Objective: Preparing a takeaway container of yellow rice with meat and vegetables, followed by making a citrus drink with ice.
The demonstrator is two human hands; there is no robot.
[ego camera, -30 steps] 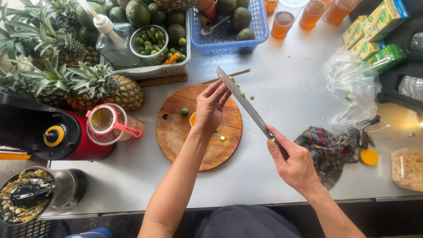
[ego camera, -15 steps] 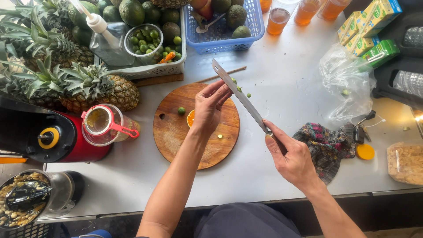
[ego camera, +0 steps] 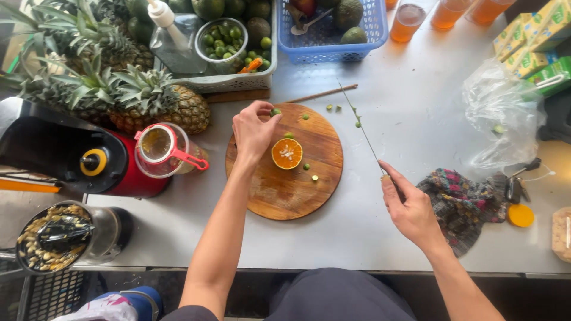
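One orange half [ego camera: 287,153], four small limes [ego camera: 308,167] on board [ego camera: 279,196].

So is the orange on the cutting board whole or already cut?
Cut. A half orange lies on the round wooden board, its segmented flesh facing up; no other half shows.

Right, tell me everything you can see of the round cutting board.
The cutting board is a round wooden disc, brown with a paler worn centre, lying flat on the grey table. On it sit a cut orange half, face up, and a few small green fruit bits. The left hand hovers over its upper left edge, pinching a small green fruit. The knife stays off to its right.
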